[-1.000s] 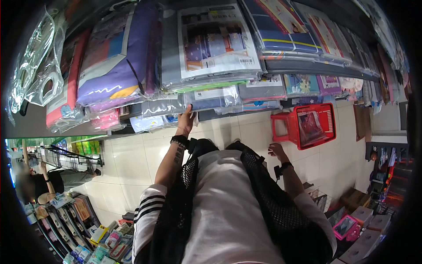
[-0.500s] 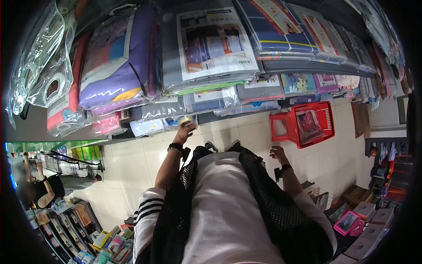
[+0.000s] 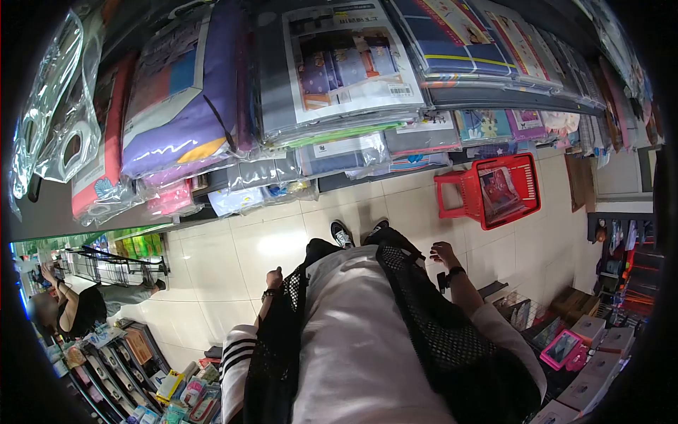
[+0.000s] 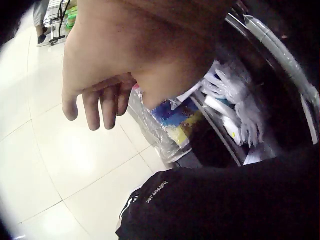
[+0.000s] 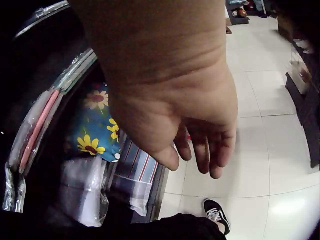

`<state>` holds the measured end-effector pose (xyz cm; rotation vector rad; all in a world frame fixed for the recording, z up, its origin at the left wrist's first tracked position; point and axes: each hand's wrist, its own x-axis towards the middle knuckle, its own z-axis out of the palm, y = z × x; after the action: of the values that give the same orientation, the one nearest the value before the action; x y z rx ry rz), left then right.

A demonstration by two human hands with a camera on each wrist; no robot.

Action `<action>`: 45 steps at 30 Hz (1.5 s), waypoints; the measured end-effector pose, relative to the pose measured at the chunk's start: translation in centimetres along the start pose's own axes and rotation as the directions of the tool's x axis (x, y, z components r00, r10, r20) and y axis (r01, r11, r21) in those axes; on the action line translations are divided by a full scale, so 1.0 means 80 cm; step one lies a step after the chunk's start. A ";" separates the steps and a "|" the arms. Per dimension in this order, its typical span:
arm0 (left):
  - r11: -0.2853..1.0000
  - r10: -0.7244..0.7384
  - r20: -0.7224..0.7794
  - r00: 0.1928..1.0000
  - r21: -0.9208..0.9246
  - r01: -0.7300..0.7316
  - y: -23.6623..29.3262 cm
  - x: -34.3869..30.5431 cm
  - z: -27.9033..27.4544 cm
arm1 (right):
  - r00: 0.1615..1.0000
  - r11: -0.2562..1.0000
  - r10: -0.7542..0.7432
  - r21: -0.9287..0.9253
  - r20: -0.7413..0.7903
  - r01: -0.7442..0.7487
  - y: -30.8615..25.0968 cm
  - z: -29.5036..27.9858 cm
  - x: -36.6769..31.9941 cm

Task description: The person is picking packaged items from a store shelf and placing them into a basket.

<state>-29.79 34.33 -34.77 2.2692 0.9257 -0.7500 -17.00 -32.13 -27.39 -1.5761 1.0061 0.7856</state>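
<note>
My left hand [image 3: 274,278] hangs beside my body, away from the shelf. Its fingers [image 4: 100,107] dangle loosely with nothing held in the left wrist view, over the floor and near wrapped packages. My right hand [image 3: 443,254] hangs at my other side, below the red basket [image 3: 460,196]; its fingers [image 5: 202,152] are relaxed and hold nothing. Wrapped fabric packs [image 3: 342,154] lie on the lower shelf, under a stack of larger packs [image 3: 349,63]. A flowered blue pack [image 5: 92,132] and a striped one [image 5: 136,172] appear in the right wrist view.
The red basket stands on the tiled floor [image 3: 268,244] with a wrapped item inside. Another person [image 3: 85,304] is at the left beside a wire cart [image 3: 116,265]. Boxes [image 3: 593,367] and a pink-framed item [image 3: 563,350] are at the lower right.
My left hand has left the lower shelf's packs and come back down to my side. My right hand has barely moved. Both my shoes now show more fully.
</note>
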 end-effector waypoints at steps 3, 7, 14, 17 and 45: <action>0.909 0.396 0.118 0.911 0.088 -0.406 -0.084 0.047 0.040 | 1.000 1.000 -0.009 -0.023 0.013 0.009 -0.010 0.008 -0.004; 0.875 -0.098 -0.163 0.982 -0.484 0.007 0.029 0.000 -0.019 | 0.991 0.989 -0.127 -0.071 0.038 0.129 -0.029 0.027 0.018; 0.960 0.157 -0.280 0.947 -0.184 -0.213 0.151 -0.033 -0.083 | 0.983 0.982 -0.185 -0.028 0.021 0.186 -0.041 0.036 0.001; 0.930 0.068 -0.113 0.991 -0.352 -0.104 0.166 -0.017 -0.075 | 0.987 0.987 -0.155 0.044 0.041 0.153 -0.019 0.027 -0.008; 0.849 0.370 0.371 0.851 -0.508 -0.148 0.389 -0.008 0.175 | 0.992 0.902 0.013 0.430 -0.127 0.044 0.249 -0.279 -0.019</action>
<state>-10.75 5.98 -34.82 1.6442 0.4767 -0.7891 -35.90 -55.26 -29.38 -1.2542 1.1674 0.4123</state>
